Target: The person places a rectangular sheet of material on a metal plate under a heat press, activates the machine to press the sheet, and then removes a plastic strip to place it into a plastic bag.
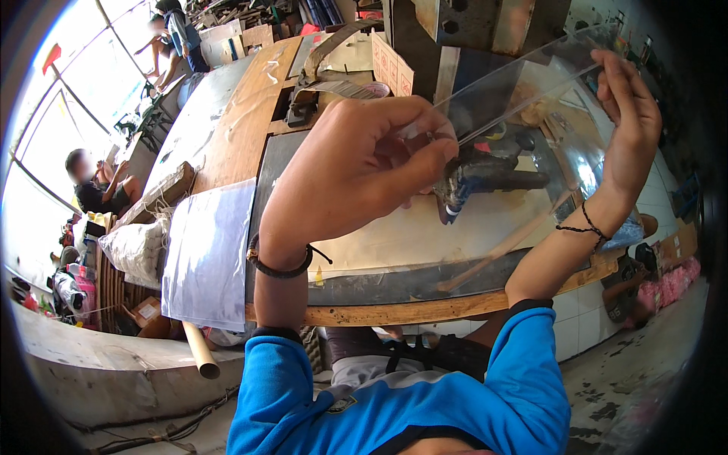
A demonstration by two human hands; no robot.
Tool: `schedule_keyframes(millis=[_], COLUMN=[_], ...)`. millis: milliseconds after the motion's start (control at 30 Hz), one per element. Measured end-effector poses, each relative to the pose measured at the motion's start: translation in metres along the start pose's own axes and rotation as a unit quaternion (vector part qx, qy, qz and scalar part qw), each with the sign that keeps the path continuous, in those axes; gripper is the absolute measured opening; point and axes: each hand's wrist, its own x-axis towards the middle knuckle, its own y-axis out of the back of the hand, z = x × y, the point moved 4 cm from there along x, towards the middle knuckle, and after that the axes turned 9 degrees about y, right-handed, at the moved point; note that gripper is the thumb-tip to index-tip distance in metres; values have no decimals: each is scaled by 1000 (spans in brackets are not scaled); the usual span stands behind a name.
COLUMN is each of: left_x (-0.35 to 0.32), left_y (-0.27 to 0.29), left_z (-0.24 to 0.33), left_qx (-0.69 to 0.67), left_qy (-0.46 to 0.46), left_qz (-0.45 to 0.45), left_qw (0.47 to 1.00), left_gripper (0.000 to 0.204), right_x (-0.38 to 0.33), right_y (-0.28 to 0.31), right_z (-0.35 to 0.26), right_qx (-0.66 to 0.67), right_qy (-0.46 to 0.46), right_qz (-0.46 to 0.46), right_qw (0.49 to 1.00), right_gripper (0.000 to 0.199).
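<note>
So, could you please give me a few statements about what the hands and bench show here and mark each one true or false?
1. Both hands hold a clear plastic sheet up above the bench. True.
2. The left hand lies flat on the bench. False: it is raised, pinching the sheet's edge.
3. The right hand grips the sheet's far edge. True.
4. The sleeves are red. False: they are blue.
5. A stack of clear sheets hangs over the bench's left edge. True.
</note>
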Motion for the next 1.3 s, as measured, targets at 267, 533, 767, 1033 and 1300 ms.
schedule_keyframes(millis=[267,533,767,1033,1300], left_x=[-3,-8,-11,-8,1], left_y=[7,20,30,33,21], left_z=[-1,-3,-3,-2,-2], left_qx=[-21,-32,-85,-95,-136], left_qy=[35,17,2,-52,-131], left_qz=[-13,37,65,91,190], left_qw=[999,999,994,990,963], left_gripper=[15,18,17,22,24], right_x=[1,2,2,5,4], right_y=[19,34,52,53,49], right_z=[10,27,46,56,54], right_qx=[-22,-39,-36,34,64], right_qy=[-19,-56,-97,-97,-97], right_qz=[30,121,137,145,179], right_qw=[999,990,985,984,977], right_gripper=[28,31,38,34,32])
